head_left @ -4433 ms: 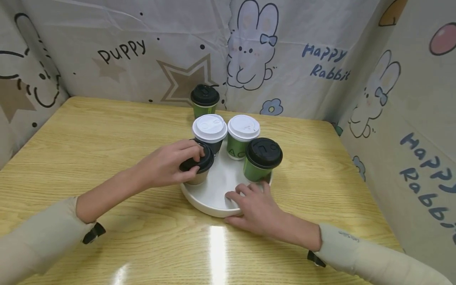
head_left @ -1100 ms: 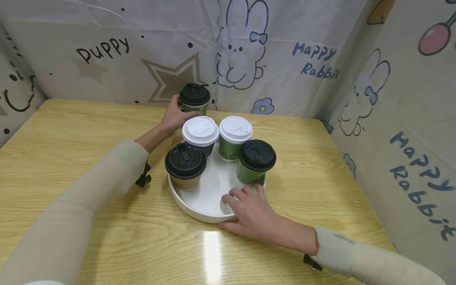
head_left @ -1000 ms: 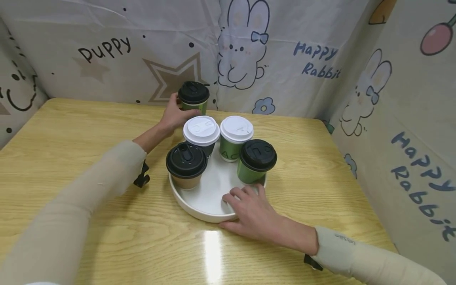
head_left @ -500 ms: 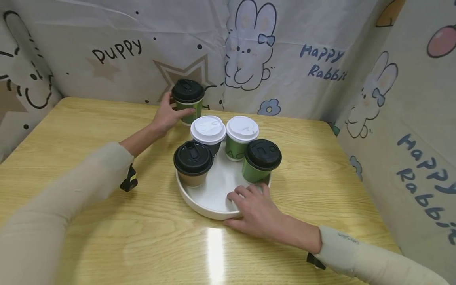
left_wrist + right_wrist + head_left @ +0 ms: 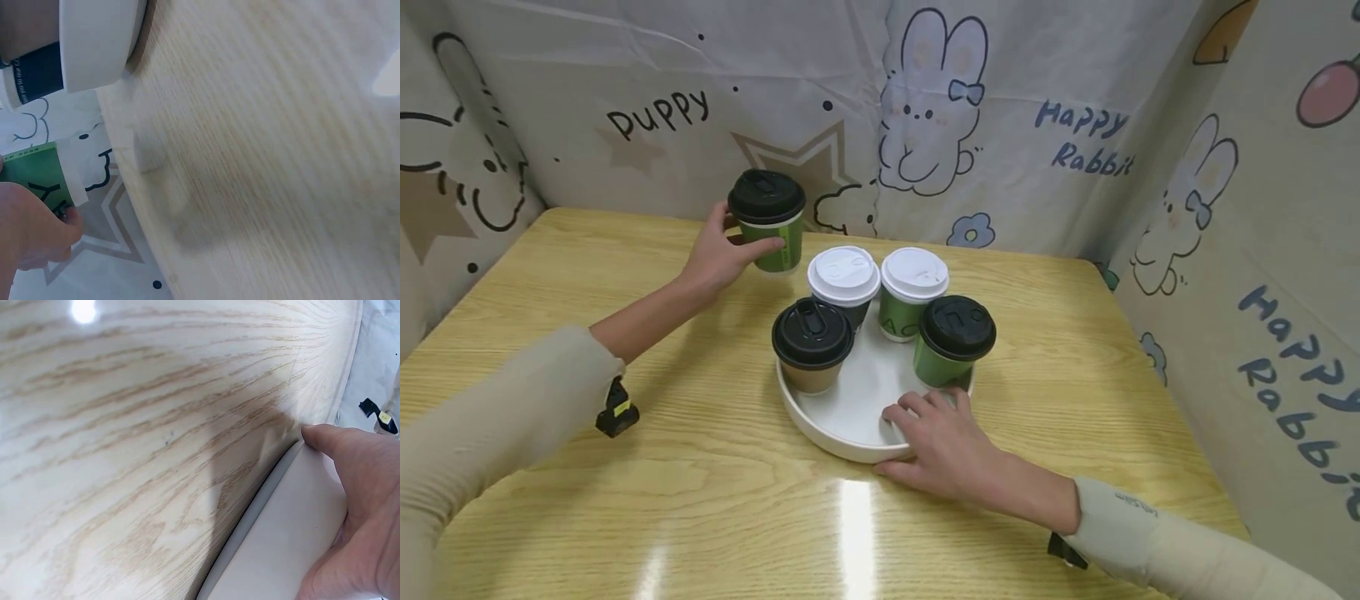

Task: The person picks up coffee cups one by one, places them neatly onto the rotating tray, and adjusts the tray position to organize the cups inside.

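Observation:
My left hand (image 5: 718, 254) grips a green paper coffee cup (image 5: 778, 246) with a black lid, upright behind and left of the tray. In the left wrist view the bottom of this green cup (image 5: 40, 175) hangs clear of the table. My right hand (image 5: 943, 442) holds the near right rim of a round white tray (image 5: 820, 437), thumb outside and fingers over the edge; the right wrist view shows the thumb on the tray wall (image 5: 281, 531). On the tray stand a brown cup (image 5: 812, 342) with a black lid, a dark cup (image 5: 844, 279) and a green cup (image 5: 913, 292) with white lids, and a green cup (image 5: 955, 337) with a black lid.
The wooden table (image 5: 625, 467) carries the tray near its middle. A printed fabric curtain (image 5: 647, 50) stands along the back edge, and another curtain panel (image 5: 1285, 208) along the right side.
My left hand has gone from the brown cup to the green cup at the back, gripped it, lifted it and brought it left and nearer. My right hand has stayed on the tray rim.

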`<state>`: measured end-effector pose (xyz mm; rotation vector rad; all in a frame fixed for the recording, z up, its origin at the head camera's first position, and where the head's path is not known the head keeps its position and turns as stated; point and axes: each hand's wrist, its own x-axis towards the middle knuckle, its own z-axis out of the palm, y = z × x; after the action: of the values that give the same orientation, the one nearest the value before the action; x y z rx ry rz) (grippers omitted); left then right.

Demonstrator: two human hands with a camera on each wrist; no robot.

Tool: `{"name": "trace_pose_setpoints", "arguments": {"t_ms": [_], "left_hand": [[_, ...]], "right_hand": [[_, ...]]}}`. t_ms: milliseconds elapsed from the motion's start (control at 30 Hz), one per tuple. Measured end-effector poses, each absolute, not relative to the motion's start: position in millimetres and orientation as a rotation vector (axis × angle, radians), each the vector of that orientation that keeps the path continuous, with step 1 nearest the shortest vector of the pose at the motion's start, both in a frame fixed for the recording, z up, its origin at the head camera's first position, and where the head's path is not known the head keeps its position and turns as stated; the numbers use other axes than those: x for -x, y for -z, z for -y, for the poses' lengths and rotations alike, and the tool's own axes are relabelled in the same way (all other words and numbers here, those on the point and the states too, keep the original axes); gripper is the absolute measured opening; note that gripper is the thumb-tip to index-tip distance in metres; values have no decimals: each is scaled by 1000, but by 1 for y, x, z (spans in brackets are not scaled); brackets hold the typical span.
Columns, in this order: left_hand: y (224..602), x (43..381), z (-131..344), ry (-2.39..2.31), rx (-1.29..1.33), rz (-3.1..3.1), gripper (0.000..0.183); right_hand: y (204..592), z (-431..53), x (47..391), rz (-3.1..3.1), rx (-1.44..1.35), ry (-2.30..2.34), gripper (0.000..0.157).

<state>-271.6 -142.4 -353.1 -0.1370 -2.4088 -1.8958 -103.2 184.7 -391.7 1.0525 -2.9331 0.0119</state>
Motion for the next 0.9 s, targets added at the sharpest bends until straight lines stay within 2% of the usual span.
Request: {"name": "trace_pose_setpoints", "arguments": {"t_ms": [700, 900], "left_hand": [[346, 199, 183, 1734, 191, 2483, 77], [341, 179, 192, 1711, 224, 2450, 70]], "right_hand": [[391, -185, 102, 2915, -1049, -39, 56], [392, -183, 102, 2914, -1054, -36, 56]]}}
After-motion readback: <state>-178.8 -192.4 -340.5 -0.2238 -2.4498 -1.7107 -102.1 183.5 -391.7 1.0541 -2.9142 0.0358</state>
